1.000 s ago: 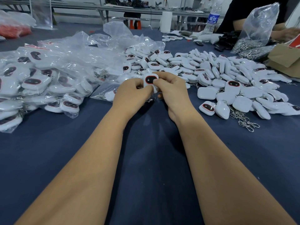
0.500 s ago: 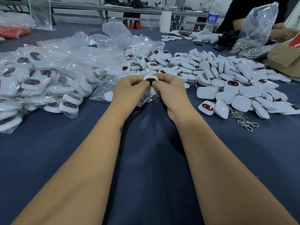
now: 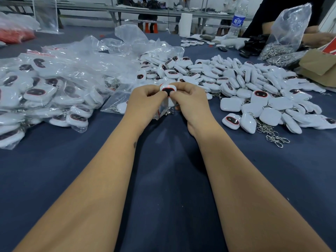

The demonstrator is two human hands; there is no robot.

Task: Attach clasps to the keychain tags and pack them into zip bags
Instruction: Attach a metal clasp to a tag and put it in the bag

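Note:
A white keychain tag [image 3: 168,88] with a black, red-rimmed face sits between my two hands above the blue table. My left hand [image 3: 144,103] and my right hand [image 3: 190,104] both pinch it, thumbs meeting over its face. A small clear zip bag [image 3: 164,110] hangs below the tag between my hands, and a metal clasp [image 3: 170,112] peeks out under it. How far the tag is inside the bag is hidden by my fingers.
Packed bags of tags [image 3: 45,91] are heaped at left. A loose pile of tags [image 3: 254,91] spreads at right, with metal clasps [image 3: 274,136] at its near edge. Another person [image 3: 316,36], a bag of clasps [image 3: 283,37] and a water bottle [image 3: 237,20] stand at the back right.
The tag has sunk lower between my hands, and my thumbs have closed together over its face. My hands stay in the same spot.

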